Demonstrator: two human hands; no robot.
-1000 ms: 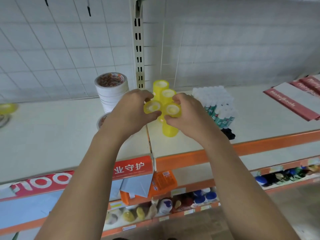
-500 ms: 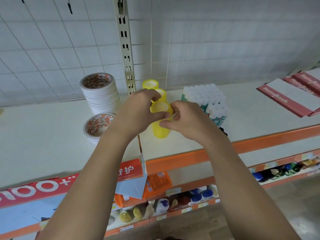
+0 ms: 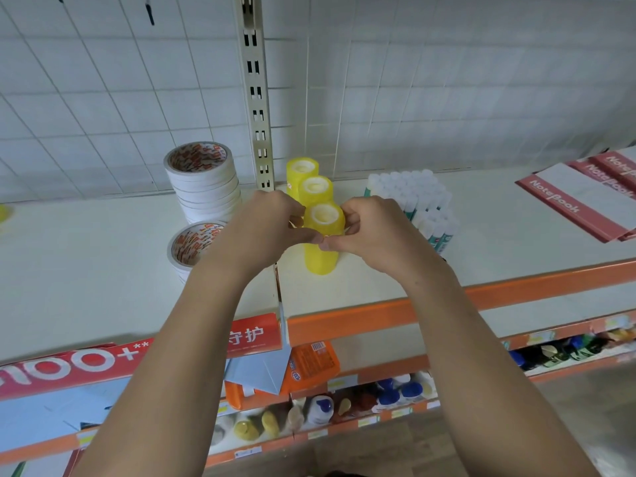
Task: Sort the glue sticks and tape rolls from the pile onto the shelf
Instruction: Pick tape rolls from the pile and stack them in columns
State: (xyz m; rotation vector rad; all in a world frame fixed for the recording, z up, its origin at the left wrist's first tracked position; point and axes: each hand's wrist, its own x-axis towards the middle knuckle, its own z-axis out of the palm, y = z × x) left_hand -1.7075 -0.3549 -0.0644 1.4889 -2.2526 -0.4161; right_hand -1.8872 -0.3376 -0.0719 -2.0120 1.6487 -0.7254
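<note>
Left hand (image 3: 265,232) and right hand (image 3: 375,235) pinching front yellow tape stack (image 3: 321,261), its middle hidden

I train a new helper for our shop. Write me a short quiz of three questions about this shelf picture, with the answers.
1. True or false: the glue sticks stand left of the white tape rolls.
2. What do the left hand and the right hand grip? A) the front yellow tape stack B) a notebook C) a glue stick
3. Fill in: ___ yellow tape stacks stand in a row from front to back.

Key: 1 false, the glue sticks stand on the right and the white tape rolls on the left. 2 A. 3 three.
</note>
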